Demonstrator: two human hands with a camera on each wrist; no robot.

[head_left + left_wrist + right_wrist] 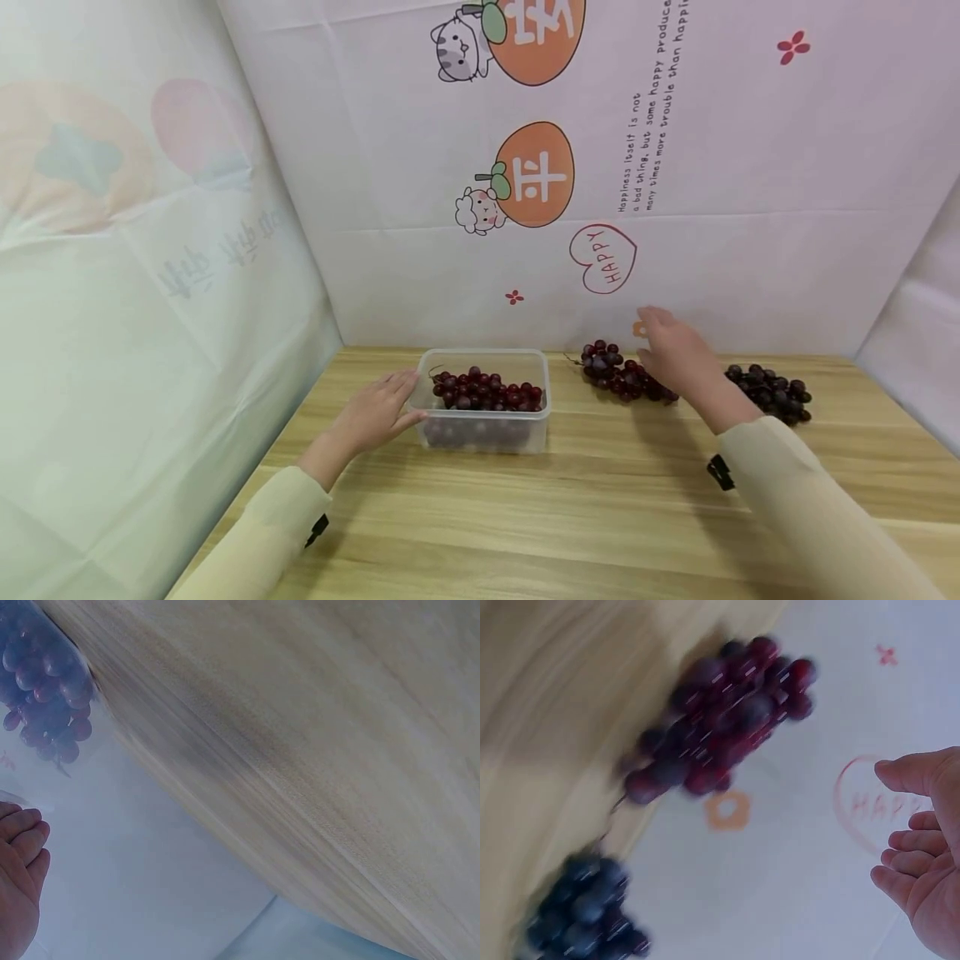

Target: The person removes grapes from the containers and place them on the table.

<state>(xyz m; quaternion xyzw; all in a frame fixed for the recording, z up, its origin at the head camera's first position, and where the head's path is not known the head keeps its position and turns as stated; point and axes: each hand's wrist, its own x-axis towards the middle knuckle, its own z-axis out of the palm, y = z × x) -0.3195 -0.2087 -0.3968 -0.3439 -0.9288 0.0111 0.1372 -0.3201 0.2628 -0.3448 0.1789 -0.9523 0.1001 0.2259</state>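
A clear plastic box stands on the wooden table with a bunch of red grapes inside. My left hand rests on the box's left rim, fingers extended; in the left wrist view the fingers show at the left edge. To the right of the box lies a second bunch of red grapes, seen large in the right wrist view. Over that bunch's right end my right hand hovers, thumb apart from the fingers and nothing between them. Farther right lies a bunch of dark grapes.
The wooden table reaches back to a printed white cloth hanging upright behind the grapes. Another white cloth hangs along the left side. A dark strap piece sits at the right sleeve.
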